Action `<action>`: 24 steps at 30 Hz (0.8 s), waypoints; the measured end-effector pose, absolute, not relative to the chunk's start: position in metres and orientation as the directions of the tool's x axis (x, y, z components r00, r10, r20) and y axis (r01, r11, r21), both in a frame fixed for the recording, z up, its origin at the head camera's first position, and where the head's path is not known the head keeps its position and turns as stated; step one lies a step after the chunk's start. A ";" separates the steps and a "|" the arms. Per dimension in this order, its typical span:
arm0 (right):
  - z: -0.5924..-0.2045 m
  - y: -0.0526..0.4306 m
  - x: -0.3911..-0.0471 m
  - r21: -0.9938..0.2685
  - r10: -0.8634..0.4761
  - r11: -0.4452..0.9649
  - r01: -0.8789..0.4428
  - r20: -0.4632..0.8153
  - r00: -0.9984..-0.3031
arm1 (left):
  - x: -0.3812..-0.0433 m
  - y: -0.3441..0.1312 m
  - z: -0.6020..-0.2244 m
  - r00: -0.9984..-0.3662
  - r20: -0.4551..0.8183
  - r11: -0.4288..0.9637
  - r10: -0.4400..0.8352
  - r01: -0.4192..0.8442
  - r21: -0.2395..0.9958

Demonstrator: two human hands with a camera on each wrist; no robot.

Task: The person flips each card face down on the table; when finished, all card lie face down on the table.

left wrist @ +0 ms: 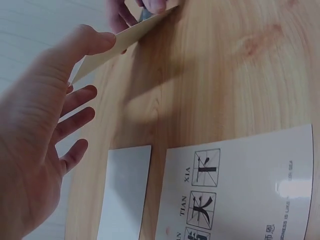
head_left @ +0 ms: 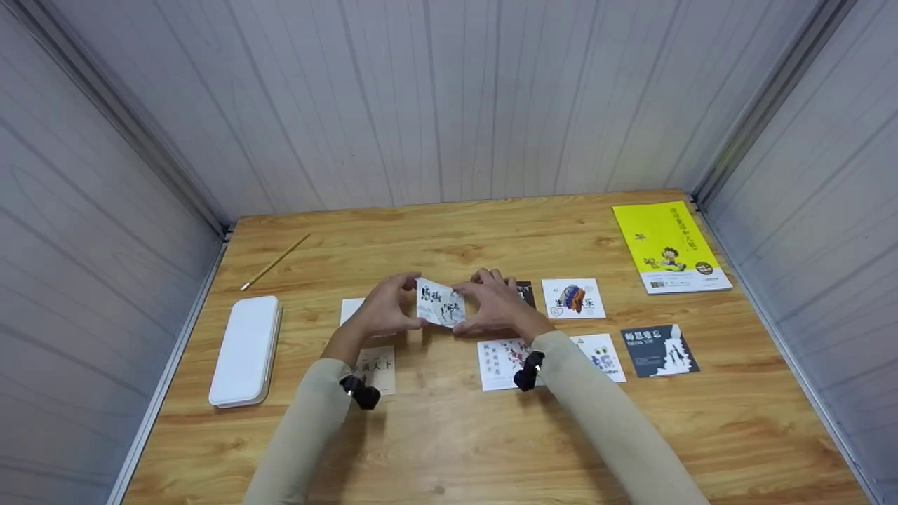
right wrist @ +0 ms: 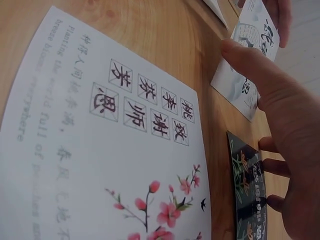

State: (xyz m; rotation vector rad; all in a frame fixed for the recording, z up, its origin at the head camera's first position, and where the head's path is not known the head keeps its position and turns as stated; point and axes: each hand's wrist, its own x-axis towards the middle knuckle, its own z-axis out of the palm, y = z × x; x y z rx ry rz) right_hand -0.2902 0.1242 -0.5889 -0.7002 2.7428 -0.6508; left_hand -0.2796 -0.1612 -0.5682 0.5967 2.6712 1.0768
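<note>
A white card with black brush lettering (head_left: 440, 303) is held tilted above the table between both hands. My left hand (head_left: 384, 306) pinches its left edge, thumb on the near side. At the opposite edge my right hand (head_left: 495, 303) pinches it between thumb and fingers. From the left wrist view, the card (left wrist: 127, 42) is seen nearly edge-on. Under the left forearm lie a beige card (head_left: 382, 366) and a plain white card (head_left: 349, 307). A dark floral card (right wrist: 247, 192) lies below the right fingers, beside a blossom card (right wrist: 150, 150).
To the right lie a colourful drawing card (head_left: 561, 298), a blue-lettered card (head_left: 609, 361) and a dark grey card (head_left: 649, 351). A yellow booklet (head_left: 659, 242) is at the back right. A white case (head_left: 242, 351) and a pencil (head_left: 275, 262) lie left. Walls border the table (head_left: 449, 435).
</note>
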 end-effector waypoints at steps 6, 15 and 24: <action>-0.588 0.123 -0.293 -0.461 -0.506 0.791 -0.402 -0.124 -0.854 | -0.280 -0.156 -0.563 -0.896 -0.006 0.592 0.443 0.287 0.753; -0.587 0.122 -0.295 -0.454 -0.505 0.794 -0.403 -0.126 -0.854 | -0.280 -0.147 -0.563 -0.899 0.024 0.467 0.438 0.250 0.848; -0.585 0.121 -0.295 -0.434 -0.506 0.799 -0.416 -0.110 -0.856 | -0.282 -0.138 -0.568 -0.897 0.015 0.459 0.441 0.240 0.856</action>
